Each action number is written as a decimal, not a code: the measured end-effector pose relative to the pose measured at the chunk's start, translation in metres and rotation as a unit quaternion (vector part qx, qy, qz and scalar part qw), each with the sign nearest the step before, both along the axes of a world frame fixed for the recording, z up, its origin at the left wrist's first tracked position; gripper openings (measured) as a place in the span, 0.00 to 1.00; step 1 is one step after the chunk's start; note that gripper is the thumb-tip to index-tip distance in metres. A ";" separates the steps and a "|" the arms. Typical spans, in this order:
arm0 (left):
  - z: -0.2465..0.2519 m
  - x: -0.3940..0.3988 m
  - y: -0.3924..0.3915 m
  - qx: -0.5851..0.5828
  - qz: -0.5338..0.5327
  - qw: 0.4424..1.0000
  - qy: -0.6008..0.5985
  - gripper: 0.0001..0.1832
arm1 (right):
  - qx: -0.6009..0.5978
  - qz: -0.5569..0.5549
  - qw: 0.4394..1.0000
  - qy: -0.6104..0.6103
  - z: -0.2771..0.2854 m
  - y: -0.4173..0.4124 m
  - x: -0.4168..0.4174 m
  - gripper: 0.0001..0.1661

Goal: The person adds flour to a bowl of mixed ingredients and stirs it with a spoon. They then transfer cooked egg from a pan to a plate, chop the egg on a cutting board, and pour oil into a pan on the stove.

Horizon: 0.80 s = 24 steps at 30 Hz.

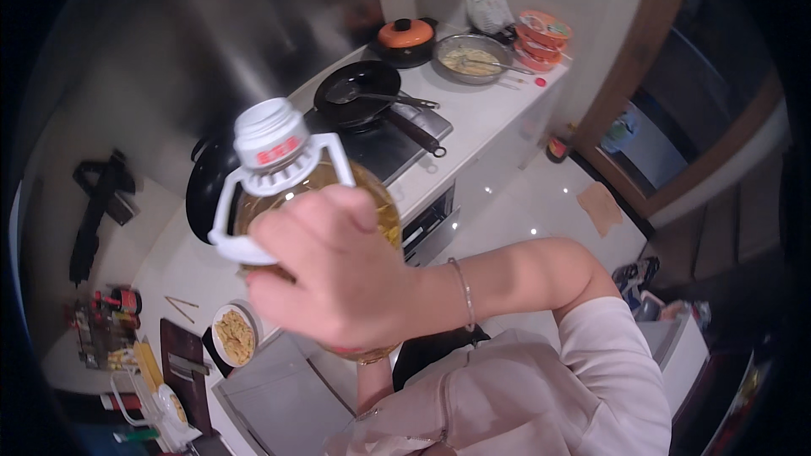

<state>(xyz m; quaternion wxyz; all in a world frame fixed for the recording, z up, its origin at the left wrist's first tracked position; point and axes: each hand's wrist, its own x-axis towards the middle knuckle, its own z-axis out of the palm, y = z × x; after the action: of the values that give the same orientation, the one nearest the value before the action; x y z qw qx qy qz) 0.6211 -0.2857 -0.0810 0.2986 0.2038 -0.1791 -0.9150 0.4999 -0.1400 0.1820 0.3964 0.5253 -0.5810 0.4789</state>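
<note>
Raised close before the camera is a large clear plastic bottle point(383, 202) of golden oil, with a white cap and collar. My right hand point(342, 259) grips its white handle point(244, 247) and covers much of the bottle's body. A bracelet circles the right wrist. Below the bottle's base, my left wrist point(375, 383) shows. The left hand itself is hidden behind the bottle, so its hold on it is unclear. Beyond the bottle, a black frying pan point(355, 111) sits on the stove point(367, 155), with a metal ladle point(393, 99) resting in it.
On the counter point(491, 114) stand a metal bowl point(443, 69) of pale mixture with a utensil, an orange-lidded pot point(405, 38) and stacked orange tubs point(542, 38). A black wok point(203, 202) is behind the bottle. Nearer are a plate of food point(234, 335) and a knife point(190, 364) on a board.
</note>
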 end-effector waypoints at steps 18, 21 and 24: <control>-0.036 -0.133 0.102 0.132 0.038 0.990 0.011 0.38 | 0.047 0.118 0.985 -0.116 -0.078 -0.015 -0.202 0.21; -0.033 -0.145 0.108 0.134 0.066 0.989 0.007 0.38 | 0.055 0.150 0.978 -0.136 -0.090 -0.021 -0.225 0.23; -0.029 -0.152 0.114 0.131 0.092 0.987 -0.002 0.38 | 0.059 0.170 0.972 -0.152 -0.102 -0.028 -0.241 0.23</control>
<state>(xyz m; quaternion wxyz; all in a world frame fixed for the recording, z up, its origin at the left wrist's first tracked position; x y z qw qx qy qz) 0.4690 -0.1712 -0.1103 0.3522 0.2583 -0.0383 -0.8987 0.2588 -0.1675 0.0803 0.1840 0.5600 -0.5640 0.5784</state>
